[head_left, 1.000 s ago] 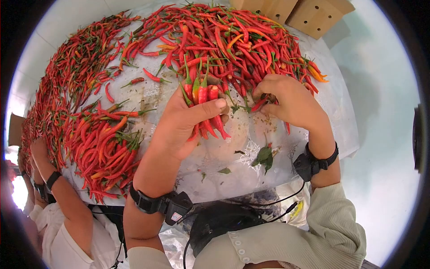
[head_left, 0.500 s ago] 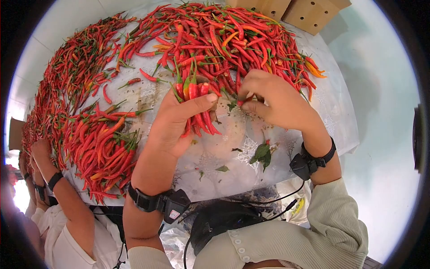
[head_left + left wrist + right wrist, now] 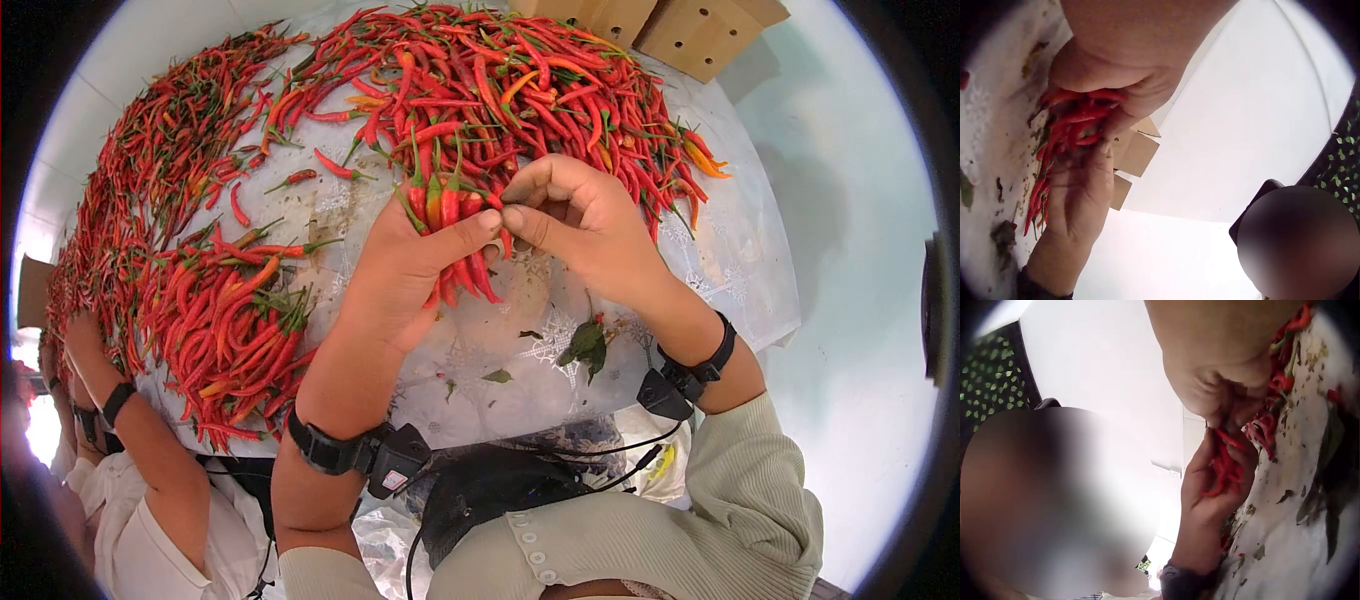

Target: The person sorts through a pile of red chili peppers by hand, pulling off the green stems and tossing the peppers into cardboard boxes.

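**Item: bunch of chillies** [image 3: 452,232]. Slim red pods with one or two orange and green. They are gathered side by side, with the green stalks upward and the tips hanging below the palm. The bunch is held above the desk [image 3: 730,270], at the near edge of the main heap [image 3: 500,90].

**Left hand** [image 3: 400,275]. The fingers are wrapped behind the bunch and the thumb is laid across its front, so the pods are clasped at mid-length. The left wrist view shows the same clasp from beneath [image 3: 1079,122].

**Right hand** [image 3: 585,225]. The fingers are curled, with thumb and forefinger nipped together on a single chilli [image 3: 507,240] at the stalk end. It is pressed against the right side of the bunch. How much of that pod lies behind the thumb cannot be told.

**Handling, as judged.** The pods look light, smooth-skinned and a little waxy. They are bendable rather than stiff and are apt to slide out of a loose clasp. The skin would bruise or split under hard pressure, and the stalks may snap off. The best hold seems to be on the firm upper body just under the cap, or round the middle when bundled.

**Surroundings.**
- A pale patterned cloth covers the desk.
- A second pile [image 3: 235,320] of aligned pods lies to the left.
- Loose green leaves [image 3: 588,345] lie nearby.
- Cardboard boxes [image 3: 700,35] stand at the far edge.
- Another person's hand [image 3: 88,340] rests on the pods at far left.
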Action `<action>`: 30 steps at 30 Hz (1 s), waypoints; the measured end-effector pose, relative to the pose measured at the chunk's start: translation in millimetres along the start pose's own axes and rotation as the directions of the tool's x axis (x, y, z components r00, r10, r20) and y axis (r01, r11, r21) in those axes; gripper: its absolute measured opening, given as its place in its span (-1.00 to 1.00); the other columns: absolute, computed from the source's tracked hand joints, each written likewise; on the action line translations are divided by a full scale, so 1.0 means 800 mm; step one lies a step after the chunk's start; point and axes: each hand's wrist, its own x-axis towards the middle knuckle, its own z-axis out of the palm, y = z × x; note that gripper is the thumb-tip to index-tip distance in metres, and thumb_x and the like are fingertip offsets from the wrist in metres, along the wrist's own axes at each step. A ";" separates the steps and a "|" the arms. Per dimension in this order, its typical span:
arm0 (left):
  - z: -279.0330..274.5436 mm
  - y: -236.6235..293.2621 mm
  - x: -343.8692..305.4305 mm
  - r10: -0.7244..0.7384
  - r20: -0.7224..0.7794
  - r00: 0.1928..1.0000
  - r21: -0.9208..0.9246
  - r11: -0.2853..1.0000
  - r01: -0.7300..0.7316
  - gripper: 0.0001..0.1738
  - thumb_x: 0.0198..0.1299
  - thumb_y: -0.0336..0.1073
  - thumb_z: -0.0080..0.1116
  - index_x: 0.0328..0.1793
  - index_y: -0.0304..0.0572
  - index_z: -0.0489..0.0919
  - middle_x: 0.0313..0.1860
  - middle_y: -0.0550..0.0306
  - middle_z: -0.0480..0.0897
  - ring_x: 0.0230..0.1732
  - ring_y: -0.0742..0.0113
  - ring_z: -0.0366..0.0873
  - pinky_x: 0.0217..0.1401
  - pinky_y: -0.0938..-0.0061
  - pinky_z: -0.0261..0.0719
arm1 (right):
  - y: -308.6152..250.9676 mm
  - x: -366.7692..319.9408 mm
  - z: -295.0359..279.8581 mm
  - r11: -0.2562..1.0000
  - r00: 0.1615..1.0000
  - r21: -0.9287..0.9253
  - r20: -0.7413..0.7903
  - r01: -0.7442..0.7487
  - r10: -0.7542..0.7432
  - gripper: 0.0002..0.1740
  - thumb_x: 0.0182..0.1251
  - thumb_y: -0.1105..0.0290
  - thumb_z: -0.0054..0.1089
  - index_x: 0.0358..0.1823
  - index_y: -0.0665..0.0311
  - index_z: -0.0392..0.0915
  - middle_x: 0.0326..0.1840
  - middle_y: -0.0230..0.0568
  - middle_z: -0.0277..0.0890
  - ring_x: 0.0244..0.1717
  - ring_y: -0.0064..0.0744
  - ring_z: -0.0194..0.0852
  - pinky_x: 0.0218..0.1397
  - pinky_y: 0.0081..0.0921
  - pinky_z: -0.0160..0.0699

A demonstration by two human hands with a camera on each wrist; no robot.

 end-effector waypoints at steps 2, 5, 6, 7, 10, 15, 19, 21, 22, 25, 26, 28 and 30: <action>0.001 0.001 -0.001 0.006 -0.010 1.000 0.001 1.000 -0.006 -0.63 0.09 -0.46 0.25 0.04 -0.26 0.44 -0.19 0.18 0.58 -0.23 0.40 0.58 -0.17 0.50 0.58 | -0.002 0.000 0.000 1.000 1.000 -0.022 0.006 -0.006 0.007 -0.82 0.26 0.42 0.18 -0.16 0.36 0.53 -0.34 -0.39 0.53 -0.34 -0.71 0.44 -0.27 -0.68 0.45; 0.009 0.003 -0.001 0.029 -0.063 0.998 -0.064 0.997 -0.033 -0.68 0.09 -0.47 0.22 -0.01 -0.28 0.46 -0.24 0.15 0.59 -0.28 0.39 0.59 -0.22 0.49 0.58 | -0.005 0.000 -0.005 0.997 0.998 -0.045 0.014 0.058 -0.057 -0.86 0.25 0.46 0.16 -0.20 0.35 0.56 -0.33 -0.42 0.54 -0.34 -0.73 0.43 -0.28 -0.68 0.44; 0.010 0.004 -0.001 0.038 -0.088 0.995 -0.096 0.994 -0.046 -0.71 0.09 -0.48 0.21 -0.04 -0.29 0.47 -0.27 0.14 0.60 -0.31 0.38 0.59 -0.24 0.49 0.58 | -0.007 0.001 -0.009 0.992 0.996 -0.093 -0.009 0.086 -0.087 -0.85 0.25 0.44 0.18 -0.20 0.35 0.57 -0.32 -0.41 0.54 -0.34 -0.71 0.43 -0.27 -0.68 0.45; 0.009 0.005 0.000 0.011 -0.095 0.995 -0.112 0.993 -0.022 -0.72 0.09 -0.46 0.20 -0.05 -0.30 0.48 -0.29 0.13 0.60 -0.31 0.35 0.59 -0.23 0.47 0.58 | -0.008 0.003 -0.015 0.983 0.992 -0.142 -0.031 0.113 -0.119 -0.83 0.25 0.43 0.19 -0.19 0.36 0.57 -0.31 -0.40 0.54 -0.34 -0.68 0.44 -0.26 -0.67 0.45; -0.001 0.010 0.000 -0.055 -0.141 0.988 -0.181 0.983 0.029 -0.76 0.10 -0.41 0.17 -0.11 -0.35 0.50 -0.34 0.09 0.62 -0.32 0.27 0.59 -0.22 0.41 0.59 | -0.002 0.011 -0.037 0.879 0.957 -0.451 -0.154 0.153 -0.245 -0.83 0.22 0.43 0.22 -0.21 0.36 0.58 -0.31 -0.38 0.54 -0.35 -0.64 0.44 -0.27 -0.64 0.44; -0.005 0.015 -0.001 -0.042 -0.178 0.983 -0.234 0.972 -0.001 -0.79 0.09 -0.39 0.17 -0.16 -0.33 0.51 -0.39 0.07 0.61 -0.41 0.27 0.57 -0.30 0.43 0.56 | 0.007 0.014 -0.041 0.626 0.955 -0.778 -0.138 0.059 -0.262 -0.76 0.10 0.39 0.30 -0.21 0.31 0.58 -0.36 -0.29 0.47 -0.36 -0.46 0.44 -0.28 -0.53 0.43; -0.003 0.014 -0.002 -0.030 -0.165 0.986 -0.107 0.994 0.013 -0.79 0.06 -0.39 0.19 -0.19 -0.31 0.52 -0.41 0.11 0.59 -0.42 0.32 0.55 -0.32 0.46 0.53 | 0.019 0.012 -0.033 0.458 0.946 -0.869 0.035 0.188 -0.322 -0.64 -0.02 0.22 0.36 -0.22 0.27 0.57 -0.28 -0.13 0.47 -0.10 -0.10 0.43 -0.09 -0.27 0.43; -0.004 0.012 -0.001 -0.052 -0.152 0.987 -0.114 0.993 0.035 -0.79 0.02 -0.41 0.20 -0.19 -0.29 0.52 -0.43 0.14 0.58 -0.41 0.37 0.54 -0.32 0.52 0.50 | 0.013 0.011 -0.033 0.406 0.969 -0.897 0.085 0.176 -0.233 -0.60 -0.04 0.20 0.37 -0.20 0.27 0.56 -0.25 -0.10 0.46 -0.05 -0.08 0.41 -0.06 -0.25 0.43; -0.005 0.011 0.000 -0.064 -0.141 0.988 -0.133 0.990 0.045 -0.79 0.01 -0.41 0.20 -0.20 -0.29 0.53 -0.43 0.14 0.58 -0.41 0.38 0.55 -0.32 0.51 0.50 | 0.009 0.010 -0.034 0.406 0.973 -0.895 0.110 0.185 -0.201 -0.61 -0.04 0.20 0.37 -0.22 0.27 0.56 -0.25 -0.09 0.46 -0.06 -0.08 0.41 -0.06 -0.24 0.43; -0.009 0.011 0.001 -0.084 -0.119 0.989 -0.170 0.983 0.063 -0.81 0.00 -0.41 0.20 -0.23 -0.29 0.54 -0.43 0.14 0.59 -0.41 0.37 0.55 -0.30 0.50 0.51 | 0.003 0.006 -0.036 0.451 0.977 -0.868 0.170 0.209 -0.126 -0.64 -0.05 0.25 0.36 -0.23 0.27 0.56 -0.28 -0.10 0.47 -0.13 -0.11 0.44 -0.10 -0.27 0.44; -0.009 0.012 0.000 -0.081 -0.119 0.990 -0.170 0.984 0.060 -0.81 -0.01 -0.41 0.21 -0.24 -0.29 0.55 -0.43 0.13 0.59 -0.40 0.37 0.55 -0.29 0.50 0.51 | 0.004 0.005 -0.037 0.492 0.977 -0.843 0.182 0.215 -0.115 -0.65 -0.06 0.30 0.36 -0.23 0.27 0.55 -0.29 -0.12 0.47 -0.17 -0.15 0.46 -0.13 -0.30 0.44; -0.009 0.012 -0.001 -0.082 -0.129 0.988 -0.164 0.985 0.060 -0.81 -0.02 -0.40 0.21 -0.24 -0.29 0.55 -0.42 0.13 0.60 -0.40 0.37 0.55 -0.28 0.50 0.52 | 0.005 0.002 -0.037 0.582 0.979 -0.789 0.186 0.196 -0.077 -0.68 -0.06 0.37 0.35 -0.23 0.28 0.54 -0.32 -0.15 0.49 -0.26 -0.23 0.49 -0.20 -0.37 0.46; -0.009 0.012 -0.001 -0.089 -0.146 0.985 -0.152 0.986 0.067 -0.80 -0.02 -0.40 0.21 -0.23 -0.29 0.55 -0.41 0.12 0.60 -0.39 0.37 0.56 -0.27 0.50 0.53 | 0.002 0.001 -0.037 0.672 0.984 -0.727 0.175 0.143 -0.019 -0.71 -0.04 0.43 0.32 -0.23 0.29 0.53 -0.37 -0.19 0.50 -0.35 -0.32 0.51 -0.26 -0.44 0.46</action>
